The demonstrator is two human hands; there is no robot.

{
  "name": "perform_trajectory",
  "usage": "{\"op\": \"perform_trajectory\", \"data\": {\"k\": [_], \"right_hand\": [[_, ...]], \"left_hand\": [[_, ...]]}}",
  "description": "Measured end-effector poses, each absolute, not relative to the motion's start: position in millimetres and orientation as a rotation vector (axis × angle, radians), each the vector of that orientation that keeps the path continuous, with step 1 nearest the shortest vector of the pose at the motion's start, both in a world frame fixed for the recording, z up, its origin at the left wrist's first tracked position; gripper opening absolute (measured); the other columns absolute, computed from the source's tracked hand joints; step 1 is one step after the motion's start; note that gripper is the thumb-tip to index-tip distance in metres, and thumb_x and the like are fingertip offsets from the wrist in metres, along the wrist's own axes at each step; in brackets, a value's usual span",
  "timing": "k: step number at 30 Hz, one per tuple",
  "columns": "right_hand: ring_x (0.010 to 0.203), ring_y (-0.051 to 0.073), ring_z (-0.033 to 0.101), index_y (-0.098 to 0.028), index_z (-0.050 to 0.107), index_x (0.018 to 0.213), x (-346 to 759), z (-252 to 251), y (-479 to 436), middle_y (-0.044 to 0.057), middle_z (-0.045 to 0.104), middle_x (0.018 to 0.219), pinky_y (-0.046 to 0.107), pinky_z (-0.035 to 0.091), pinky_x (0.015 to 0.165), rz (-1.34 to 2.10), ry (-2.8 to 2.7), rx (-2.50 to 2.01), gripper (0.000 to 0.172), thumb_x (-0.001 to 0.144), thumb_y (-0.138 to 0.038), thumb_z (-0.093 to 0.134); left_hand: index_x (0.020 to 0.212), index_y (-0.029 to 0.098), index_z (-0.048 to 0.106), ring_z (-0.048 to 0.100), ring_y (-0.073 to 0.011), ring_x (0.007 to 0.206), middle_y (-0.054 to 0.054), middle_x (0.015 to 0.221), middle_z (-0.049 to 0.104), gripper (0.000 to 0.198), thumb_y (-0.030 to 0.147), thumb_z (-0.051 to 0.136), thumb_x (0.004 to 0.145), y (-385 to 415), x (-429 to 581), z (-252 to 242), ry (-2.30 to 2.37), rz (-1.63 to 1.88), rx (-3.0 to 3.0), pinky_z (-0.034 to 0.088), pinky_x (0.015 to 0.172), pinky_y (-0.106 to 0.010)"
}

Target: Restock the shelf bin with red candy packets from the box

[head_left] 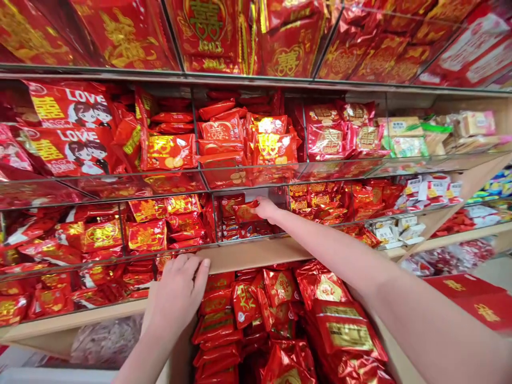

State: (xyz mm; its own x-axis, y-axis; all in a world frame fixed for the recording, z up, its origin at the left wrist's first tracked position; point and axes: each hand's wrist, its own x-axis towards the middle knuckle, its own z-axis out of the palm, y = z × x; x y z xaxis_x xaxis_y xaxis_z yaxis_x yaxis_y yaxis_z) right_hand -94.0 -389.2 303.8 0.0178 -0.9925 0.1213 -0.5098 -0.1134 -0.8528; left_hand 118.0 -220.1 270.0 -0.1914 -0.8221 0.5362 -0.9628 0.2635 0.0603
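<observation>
My right hand (266, 209) reaches over a glass shelf front into a compartment, its fingertips pressed on a small red foil packet (246, 212) among other red packets. My left hand (178, 292) sits lower, with its fingers curled over a wooden shelf lip (248, 254). Just below that hand, a bin of red-and-gold foil packets (256, 320) fills the lower shelf. The packet's lower part is partly hidden by neighbouring packets.
Glass-fronted tiers of red packets surround my hands, including large "LOVE" bags (70, 128) at upper left. Pale boxed sweets (404, 136) stand at upper right. A red flat packet (468, 298) lies at lower right, beyond the wooden shelf side.
</observation>
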Motion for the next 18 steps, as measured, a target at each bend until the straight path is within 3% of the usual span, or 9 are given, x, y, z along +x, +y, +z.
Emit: {"op": "perform_trajectory", "data": {"k": [8,18], "right_hand": [[0.085,0.016,0.057,-0.014,0.054,0.102,-51.8,282.1,-437.7,0.005,0.057,0.100,0.033,0.049,0.071,-0.899,1.676,-1.688,0.023,0.085,-0.028,0.052],[0.087,0.017,0.057,-0.014,0.050,0.110,-34.6,246.7,-451.7,0.007,0.055,0.105,0.036,0.049,0.073,-0.964,1.719,-1.652,0.029,0.086,-0.029,0.050]], "left_hand": [[0.080,0.020,0.057,0.052,-0.0217,0.082,-0.006,0.084,0.058,0.024,0.034,0.037,0.085,-213.9,118.3,270.5,-2.005,0.265,1.627,0.039,0.076,-0.036],[0.081,0.020,0.056,0.050,-0.0208,0.083,-0.006,0.086,0.057,0.017,0.030,0.041,0.084,-216.4,117.3,268.8,-1.963,0.165,1.545,0.038,0.077,-0.038]]}}
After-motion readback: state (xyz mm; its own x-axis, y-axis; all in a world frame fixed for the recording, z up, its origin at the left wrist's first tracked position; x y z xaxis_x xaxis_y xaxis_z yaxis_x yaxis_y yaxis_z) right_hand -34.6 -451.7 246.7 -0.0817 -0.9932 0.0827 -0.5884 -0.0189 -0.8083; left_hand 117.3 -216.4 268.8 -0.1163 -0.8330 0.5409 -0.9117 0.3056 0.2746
